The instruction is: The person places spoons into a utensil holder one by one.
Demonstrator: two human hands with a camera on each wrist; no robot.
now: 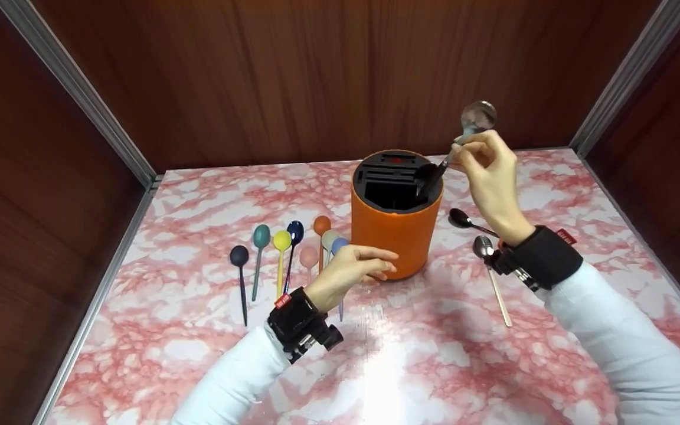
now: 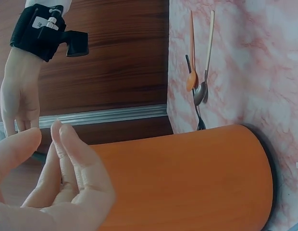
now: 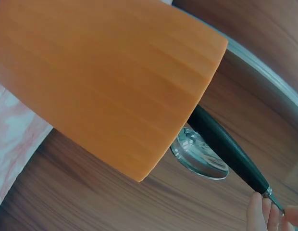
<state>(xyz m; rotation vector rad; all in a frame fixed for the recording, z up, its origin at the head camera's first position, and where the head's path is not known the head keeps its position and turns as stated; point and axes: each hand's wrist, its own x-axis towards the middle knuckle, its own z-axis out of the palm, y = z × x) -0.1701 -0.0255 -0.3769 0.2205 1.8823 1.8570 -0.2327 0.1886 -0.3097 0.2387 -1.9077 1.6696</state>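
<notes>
A spoon (image 1: 479, 117) with a metal bowl and black handle is pinched between the thumb and fingertips of my right hand (image 1: 493, 177). It slants bowl-up, its handle (image 3: 230, 149) reaching down into the black slotted top of an orange utensil holder (image 1: 393, 242). Another spoon (image 3: 199, 154) pokes its shiny bowl out past the holder's rim, beside that handle. My left hand (image 1: 349, 268) hovers at the holder's front left side, fingers loosely bent and holding nothing. In the left wrist view, thumb and fingertips are apart, with the holder behind them.
Left of the holder lies a row of coloured spoons, among them a dark one (image 1: 239, 256), a green one (image 1: 261, 236) and a yellow one (image 1: 282, 240). To its right lie a black spoon (image 1: 461, 218), a metal spoon (image 1: 484, 247) and an orange spoon (image 2: 192, 79). Wooden panels enclose the marbled table.
</notes>
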